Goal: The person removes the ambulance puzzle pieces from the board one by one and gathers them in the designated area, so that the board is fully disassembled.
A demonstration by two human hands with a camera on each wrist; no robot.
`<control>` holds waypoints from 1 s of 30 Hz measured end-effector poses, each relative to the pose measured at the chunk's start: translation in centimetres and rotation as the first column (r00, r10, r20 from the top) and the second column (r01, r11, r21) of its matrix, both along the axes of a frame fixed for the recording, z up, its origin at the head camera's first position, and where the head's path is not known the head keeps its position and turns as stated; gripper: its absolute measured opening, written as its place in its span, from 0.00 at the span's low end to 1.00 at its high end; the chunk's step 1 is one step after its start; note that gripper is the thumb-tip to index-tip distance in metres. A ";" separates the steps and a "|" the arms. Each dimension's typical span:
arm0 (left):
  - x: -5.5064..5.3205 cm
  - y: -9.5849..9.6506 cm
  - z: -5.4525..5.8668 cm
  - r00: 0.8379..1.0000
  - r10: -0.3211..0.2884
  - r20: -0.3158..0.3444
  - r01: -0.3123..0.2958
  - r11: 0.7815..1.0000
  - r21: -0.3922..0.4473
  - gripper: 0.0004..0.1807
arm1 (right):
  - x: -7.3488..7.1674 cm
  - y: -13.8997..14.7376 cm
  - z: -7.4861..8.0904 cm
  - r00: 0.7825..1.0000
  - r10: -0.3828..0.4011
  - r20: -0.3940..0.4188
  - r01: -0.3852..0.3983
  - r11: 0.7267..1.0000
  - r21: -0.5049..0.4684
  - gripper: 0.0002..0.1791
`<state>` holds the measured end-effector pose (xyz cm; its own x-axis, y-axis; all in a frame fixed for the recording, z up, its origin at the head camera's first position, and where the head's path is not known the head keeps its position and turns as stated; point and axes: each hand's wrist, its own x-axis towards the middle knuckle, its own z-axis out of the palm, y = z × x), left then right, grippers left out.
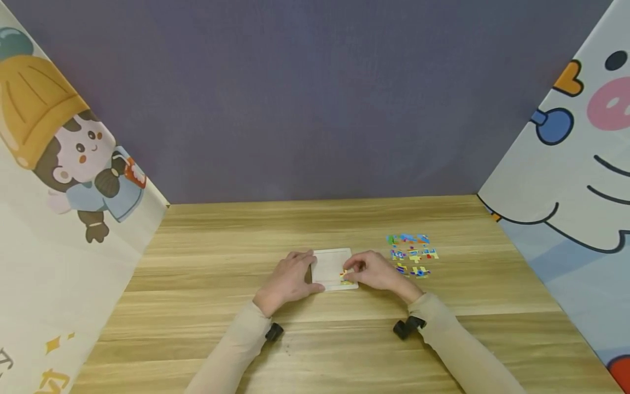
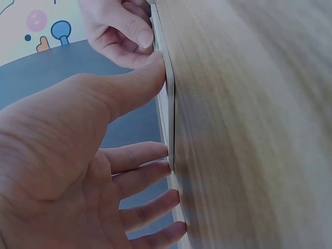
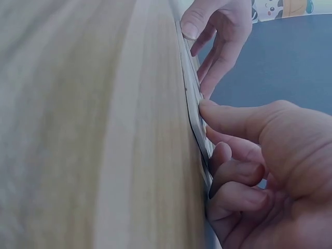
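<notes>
A shallow white puzzle tray [image 1: 326,267] lies flat on the table between the two hands. My left hand [image 1: 291,279] rests at its left side, thumb on the near edge and the other fingers fairly straight; in the left wrist view the fingertips [image 2: 162,150] touch its rim. At the tray's near right corner, my right hand [image 1: 372,270] pinches a small red and yellow puzzle piece [image 1: 343,273] between thumb and forefinger. Its other fingers are curled in the right wrist view, where the piece is hidden. Some colour shows on the tray just below the fingertips.
Several loose jigsaw pieces [image 1: 414,253] lie in rough rows on the wooden table [image 1: 216,246], right of the tray and beyond the right forearm. A dark panel [image 1: 315,109] stands along the back, with printed panels at both sides.
</notes>
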<state>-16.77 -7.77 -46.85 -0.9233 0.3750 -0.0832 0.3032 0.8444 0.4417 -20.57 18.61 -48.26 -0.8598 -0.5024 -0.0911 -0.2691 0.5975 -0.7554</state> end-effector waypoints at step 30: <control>0.1 0.1 0.1 1.000 0.014 0.018 -0.014 1.000 -0.001 0.43 | 0.2 0.5 0.0 0.997 -0.072 -0.001 0.072 0.996 -0.058 0.06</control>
<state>-16.72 -7.69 -46.74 -0.9268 0.3618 -0.1003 0.2831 0.8489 0.4464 -20.40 19.11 -48.27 -0.8942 -0.4437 -0.0605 -0.2298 0.5706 -0.7884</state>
